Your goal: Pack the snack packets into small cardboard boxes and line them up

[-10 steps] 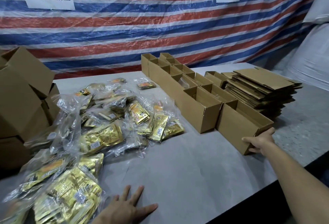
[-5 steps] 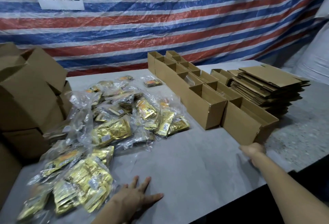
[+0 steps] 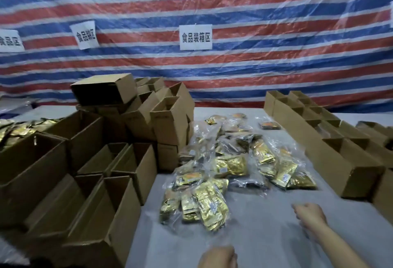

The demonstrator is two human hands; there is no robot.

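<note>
A heap of gold snack packets [image 3: 229,167] in clear plastic bags lies on the grey table [image 3: 265,238]. Along the right runs a line of small open cardboard boxes [image 3: 333,159], reaching from the back to the near right edge. My right hand [image 3: 309,212] hovers over bare table just right of the nearest packets, fingers curled into a fist and holding nothing. My left hand [image 3: 219,257] shows at the bottom edge, blurred, also curled and empty. Neither hand touches a packet or a box.
Several larger open cardboard boxes [image 3: 102,193] crowd the left side, with more boxes stacked behind them [image 3: 168,118]. More gold packets [image 3: 14,131] lie at the far left. A striped tarp with paper signs [image 3: 195,36] hangs behind the table.
The view has swung left, bringing the left box pile into sight. My right hand left the end box of the row and curled up. My left hand lifted off the table and curled.
</note>
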